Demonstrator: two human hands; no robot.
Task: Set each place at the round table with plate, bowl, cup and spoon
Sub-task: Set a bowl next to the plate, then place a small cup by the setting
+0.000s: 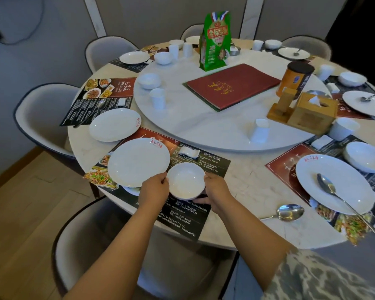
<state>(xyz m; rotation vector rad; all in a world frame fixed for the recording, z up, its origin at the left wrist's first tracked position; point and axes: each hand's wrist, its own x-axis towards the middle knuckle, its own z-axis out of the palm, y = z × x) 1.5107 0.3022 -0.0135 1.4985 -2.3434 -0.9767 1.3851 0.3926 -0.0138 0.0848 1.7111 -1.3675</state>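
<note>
A white bowl [186, 180] is held over the near placemat [195, 215], with my left hand [153, 190] on its left rim and my right hand [218, 190] on its right side. Just left of the bowl lies a large white plate [138, 162] on the same mat. A small white spoon rest [188, 153] sits beyond the bowl. A loose metal spoon [287, 213] lies on the table to the right. An upturned white cup [259, 130] stands on the turntable's [204, 126] near edge.
Other places around the round table [253, 187] hold plates, bowls and cups; the right-hand plate [333, 182] carries a spoon. On the turntable stand a red menu [233, 84], a green bag [214, 40], a wooden tissue box [312, 112] and a canister. Grey chairs ring the table.
</note>
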